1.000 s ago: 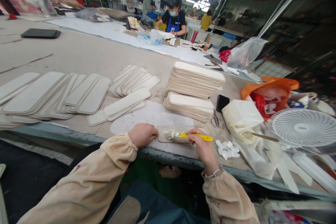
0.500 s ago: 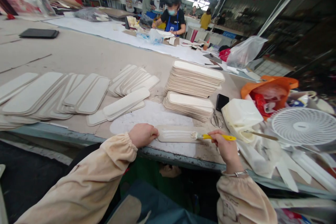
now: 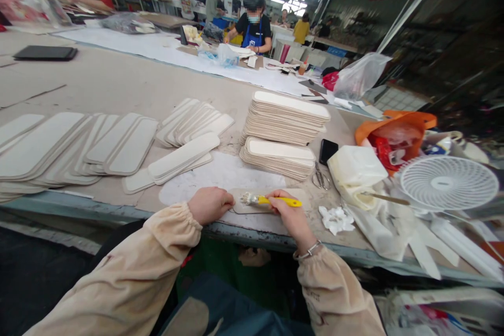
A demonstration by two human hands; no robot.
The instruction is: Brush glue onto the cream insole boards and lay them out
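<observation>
Lower center of the frame, near the front edge of the desk [image 3: 118,76]: a panel [image 3: 252,209] partly over a sheet [image 3: 232,172], left hand [image 3: 210,205] at its left end, brush [image 3: 258,200] on top, in the right hand [image 3: 290,216]. Behind, slightly right, a front stack [image 3: 277,158] and, beyond it, a rear stack [image 3: 285,119]. Along the left, overlapping panels [image 3: 132,144]. Right of the stacks, a phone [image 3: 328,151], with scissors [image 3: 322,180] before it; farther right, a container [image 3: 356,165], then a fan [image 3: 447,184]. Upper center, across the desk, a co-worker [image 3: 253,34].
</observation>
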